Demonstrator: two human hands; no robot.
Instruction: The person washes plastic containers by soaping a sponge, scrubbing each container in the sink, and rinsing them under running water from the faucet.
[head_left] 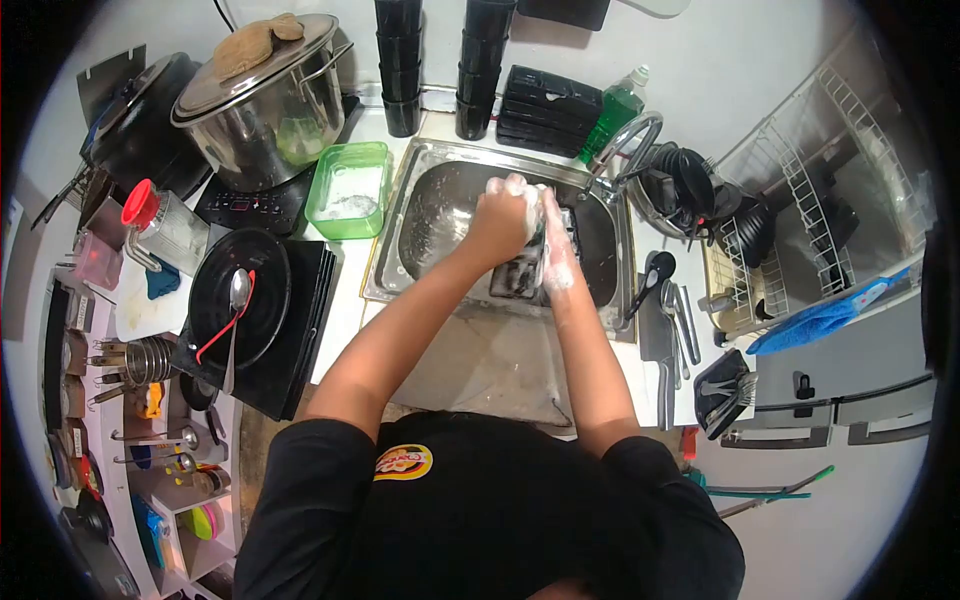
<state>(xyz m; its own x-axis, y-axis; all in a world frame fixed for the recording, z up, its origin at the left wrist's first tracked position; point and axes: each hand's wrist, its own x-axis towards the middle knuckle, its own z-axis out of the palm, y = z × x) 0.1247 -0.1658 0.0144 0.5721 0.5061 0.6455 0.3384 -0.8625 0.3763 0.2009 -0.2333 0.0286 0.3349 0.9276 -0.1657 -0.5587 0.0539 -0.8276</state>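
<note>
Both hands are over the steel sink (388,240), covered with white foam. My left hand (505,222) is closed, its fingers curled round something foamy that I cannot make out. Against it, my right hand (556,245) is seen edge-on with its fingers stretched out, pointing to the back of the sink. Below the hands lies a soapy black item (515,278) in the basin. Another dark item shows behind my right hand. The steel faucet (606,185) stands at the sink's back right corner.
Left: green tub (349,190), black pan (240,300) on stacked black trays (310,320), large steel pot (265,110). Behind: stacked black cups (400,75), black containers (545,110), green soap bottle (615,110). Right: utensils (668,335), wire rack (765,270), blue cloth (825,318).
</note>
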